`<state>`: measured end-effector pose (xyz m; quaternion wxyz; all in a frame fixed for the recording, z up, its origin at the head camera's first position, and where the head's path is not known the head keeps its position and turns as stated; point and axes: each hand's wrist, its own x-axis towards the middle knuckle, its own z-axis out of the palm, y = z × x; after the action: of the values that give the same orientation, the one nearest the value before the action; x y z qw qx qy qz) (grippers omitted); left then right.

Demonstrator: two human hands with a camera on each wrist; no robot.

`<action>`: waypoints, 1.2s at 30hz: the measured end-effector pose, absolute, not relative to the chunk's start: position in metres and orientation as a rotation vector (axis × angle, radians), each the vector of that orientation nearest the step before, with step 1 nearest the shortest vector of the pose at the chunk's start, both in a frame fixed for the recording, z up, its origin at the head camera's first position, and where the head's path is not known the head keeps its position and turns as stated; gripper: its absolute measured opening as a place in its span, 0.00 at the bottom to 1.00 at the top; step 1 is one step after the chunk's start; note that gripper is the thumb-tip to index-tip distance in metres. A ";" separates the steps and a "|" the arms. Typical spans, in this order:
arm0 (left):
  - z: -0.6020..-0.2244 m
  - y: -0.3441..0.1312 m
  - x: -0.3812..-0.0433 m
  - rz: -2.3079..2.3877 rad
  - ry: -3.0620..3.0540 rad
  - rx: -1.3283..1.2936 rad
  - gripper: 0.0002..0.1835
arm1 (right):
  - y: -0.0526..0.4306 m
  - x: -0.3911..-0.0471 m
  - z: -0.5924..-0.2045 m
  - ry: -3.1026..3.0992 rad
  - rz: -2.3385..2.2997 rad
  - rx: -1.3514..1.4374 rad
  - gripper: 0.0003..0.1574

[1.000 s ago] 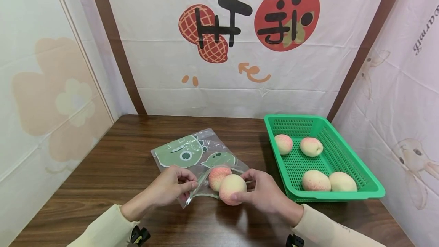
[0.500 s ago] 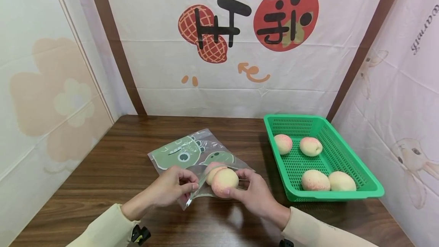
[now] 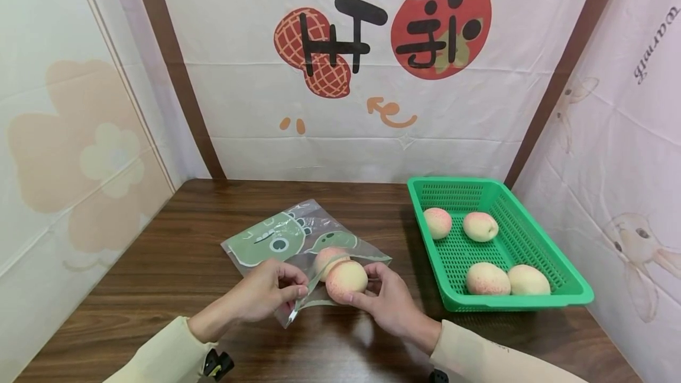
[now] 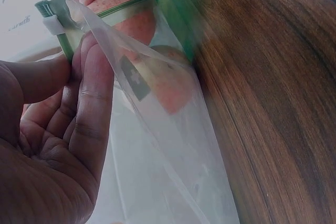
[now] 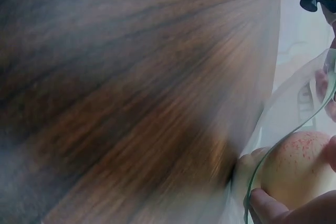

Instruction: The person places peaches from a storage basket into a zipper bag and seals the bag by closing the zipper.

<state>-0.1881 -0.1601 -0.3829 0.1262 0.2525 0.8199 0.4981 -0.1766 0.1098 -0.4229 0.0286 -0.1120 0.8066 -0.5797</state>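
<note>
A clear zip bag (image 3: 276, 235) with a green dinosaur print lies on the table, its mouth facing the person. My left hand (image 3: 268, 291) pinches the mouth's left edge; in the left wrist view a white slider (image 4: 53, 24) sits by its fingers. My right hand (image 3: 392, 302) holds a pink-and-cream peach (image 3: 347, 282) by its right side at the mouth. In the left wrist view the bag's green zip strip crosses in front of that peach (image 4: 137, 29). Another peach (image 3: 326, 257) lies deeper in the bag, partly hidden behind the held one.
On the right of the table stands a green perforated basket (image 3: 564, 259). Inside it are several peaches (image 3: 480, 227), spaced along its left and front. Printed white cloth (image 3: 340, 158) hangs behind the brown wooden table (image 3: 175, 241).
My right hand has moved left with the peach, bringing it further into the bag's mouth, against the other peach. The bag has slid slightly left. My left hand keeps its pinch.
</note>
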 end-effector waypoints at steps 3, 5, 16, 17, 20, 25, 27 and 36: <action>-0.384 -0.160 -0.188 1.445 2.389 0.736 0.05 | 0.109 -0.178 -0.424 2.557 -1.737 -0.336 0.32; -0.384 -0.159 -0.188 1.443 2.390 0.735 0.05 | 0.108 -0.179 -0.425 2.622 -1.691 -0.327 0.32; -0.388 -0.155 -0.187 1.433 2.398 0.789 0.05 | 0.097 -0.180 -0.433 2.871 -1.578 -0.328 0.32; -0.388 -0.155 -0.187 1.419 2.409 0.800 0.05 | 0.096 -0.180 -0.434 2.881 -1.578 -0.358 0.32; -0.387 -0.154 -0.187 1.389 2.436 0.827 0.06 | 0.093 -0.180 -0.434 2.888 -1.576 -0.435 0.33; -0.386 -0.154 -0.186 1.360 2.454 0.860 0.06 | 0.091 -0.184 -0.434 2.873 -1.589 -0.557 0.31; -0.386 -0.154 -0.186 1.352 2.457 0.866 0.07 | 0.090 -0.188 -0.434 2.889 -1.581 -0.594 0.30; -0.387 -0.153 -0.186 1.336 2.442 0.882 0.07 | 0.086 -0.199 -0.439 3.059 -1.440 -0.520 0.29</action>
<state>-0.1863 -0.1531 -0.3869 0.1107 0.3002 0.8312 0.4546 -0.1993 0.0858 -0.4394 -0.1391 -0.1505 0.8855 -0.4170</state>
